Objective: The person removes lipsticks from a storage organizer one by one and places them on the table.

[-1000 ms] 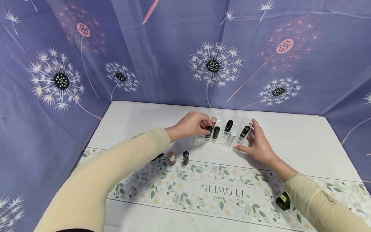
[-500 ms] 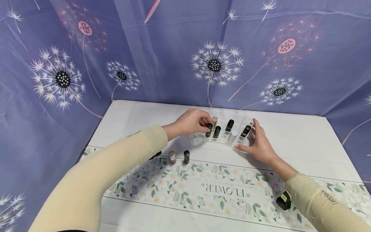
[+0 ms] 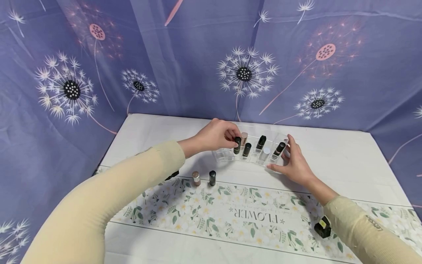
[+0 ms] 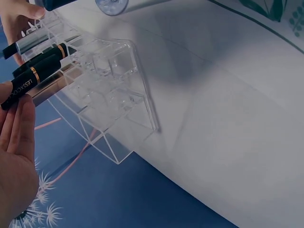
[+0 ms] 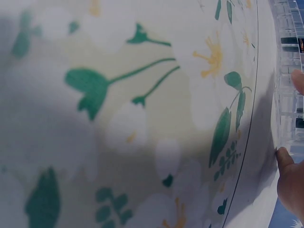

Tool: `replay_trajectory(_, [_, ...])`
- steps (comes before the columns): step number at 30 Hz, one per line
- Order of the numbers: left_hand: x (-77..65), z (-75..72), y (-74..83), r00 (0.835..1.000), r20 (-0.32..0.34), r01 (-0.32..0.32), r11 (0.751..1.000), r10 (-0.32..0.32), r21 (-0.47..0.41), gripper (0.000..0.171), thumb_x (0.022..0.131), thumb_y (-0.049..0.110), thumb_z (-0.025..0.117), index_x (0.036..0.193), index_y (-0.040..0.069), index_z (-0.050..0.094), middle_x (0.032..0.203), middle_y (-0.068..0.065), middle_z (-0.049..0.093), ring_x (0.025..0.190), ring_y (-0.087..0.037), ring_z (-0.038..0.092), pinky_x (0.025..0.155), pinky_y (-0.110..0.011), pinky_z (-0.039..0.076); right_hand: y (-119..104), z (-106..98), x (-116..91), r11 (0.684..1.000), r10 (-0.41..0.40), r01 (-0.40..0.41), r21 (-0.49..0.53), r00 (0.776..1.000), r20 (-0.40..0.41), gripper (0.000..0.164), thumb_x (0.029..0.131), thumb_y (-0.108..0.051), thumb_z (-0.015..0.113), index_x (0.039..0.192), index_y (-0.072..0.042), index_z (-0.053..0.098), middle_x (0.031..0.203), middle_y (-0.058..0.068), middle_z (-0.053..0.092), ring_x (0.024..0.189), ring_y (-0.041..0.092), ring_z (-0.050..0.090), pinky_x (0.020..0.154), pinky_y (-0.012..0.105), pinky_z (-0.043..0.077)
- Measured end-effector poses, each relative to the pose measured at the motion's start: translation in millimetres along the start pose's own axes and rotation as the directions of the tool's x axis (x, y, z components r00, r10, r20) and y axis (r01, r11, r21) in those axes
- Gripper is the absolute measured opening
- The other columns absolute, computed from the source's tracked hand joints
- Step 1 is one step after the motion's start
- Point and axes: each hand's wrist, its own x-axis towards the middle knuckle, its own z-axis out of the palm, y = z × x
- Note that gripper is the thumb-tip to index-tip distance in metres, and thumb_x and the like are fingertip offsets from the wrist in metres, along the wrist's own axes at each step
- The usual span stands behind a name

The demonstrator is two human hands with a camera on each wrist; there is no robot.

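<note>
Between thumb and fingertips my left hand (image 3: 217, 136) pinches a black lipstick (image 3: 237, 146) with a gold band. In the left wrist view, that lipstick (image 4: 29, 83) tilts over the clear lipstick organizer (image 4: 111, 97). My right hand (image 3: 296, 167) grips the right end of the organizer (image 3: 225, 156), thumb at its front and fingers behind. Still in the compartments are a rose-gold lipstick (image 3: 244, 138), several black lipsticks, one of them (image 3: 247, 150) right beside the held one, and a silver-white lipstick (image 3: 265, 154). The organizer's left compartments hold nothing.
In front of the organizer, a brown-and-silver lipstick (image 3: 196, 178) and a black lipstick (image 3: 212, 178) stand on the white table cover (image 3: 158, 128). Under the right forearm shows a black device (image 3: 322, 227) with a yellow label. A purple dandelion curtain (image 3: 184, 73) surrounds the table.
My left hand has risen slightly, lifting the black lipstick higher out of the organizer. My right hand keeps its hold in the same place.
</note>
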Motion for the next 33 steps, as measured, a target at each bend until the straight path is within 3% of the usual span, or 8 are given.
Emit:
replay_trajectory(12, [-13.3,-4.3,4.0,1.0,0.025,-0.008,1.0,0.008,0.006,0.017,0.089,0.009,0.086,0.105,0.009,0.079,0.097,0.002,0.078,0.091,-0.008,0.073,0.084,-0.018,0.059,0.4,0.0,-1.0,1.0,0.018,-0.018,-0.006,1.0,0.009,0.135,0.087,-0.026,0.092,0.169,-0.004,-0.013,0.167,0.041,0.01,0.145,0.064,0.034,0.115,0.069,0.04])
replay_trajectory(21, [-28.1,-0.2,4.4,0.997,0.064,-0.038,0.998,0.04,-0.041,0.016,0.089,0.005,0.086,0.104,0.008,0.079,0.095,0.001,0.079,0.089,-0.007,0.074,0.083,-0.018,0.06,-1.1,-0.1,-1.5,1.0,0.017,-0.018,0.004,1.0,0.008,0.135,0.087,-0.025,0.092,0.169,-0.004,-0.012,0.167,0.041,0.01,0.146,0.064,0.033,0.115,0.068,0.04])
replay_trajectory(33, [-43.3,5.6,6.4,0.992,0.115,-0.055,0.998,0.059,-0.035,0.017,0.089,0.006,0.087,0.104,0.008,0.079,0.095,0.002,0.079,0.087,-0.004,0.074,0.082,-0.017,0.06,-1.6,0.3,-1.0,1.0,0.007,-0.007,-0.007,1.0,0.004,0.134,0.087,-0.025,0.092,0.169,-0.003,-0.012,0.166,0.042,0.011,0.145,0.064,0.034,0.115,0.07,0.04])
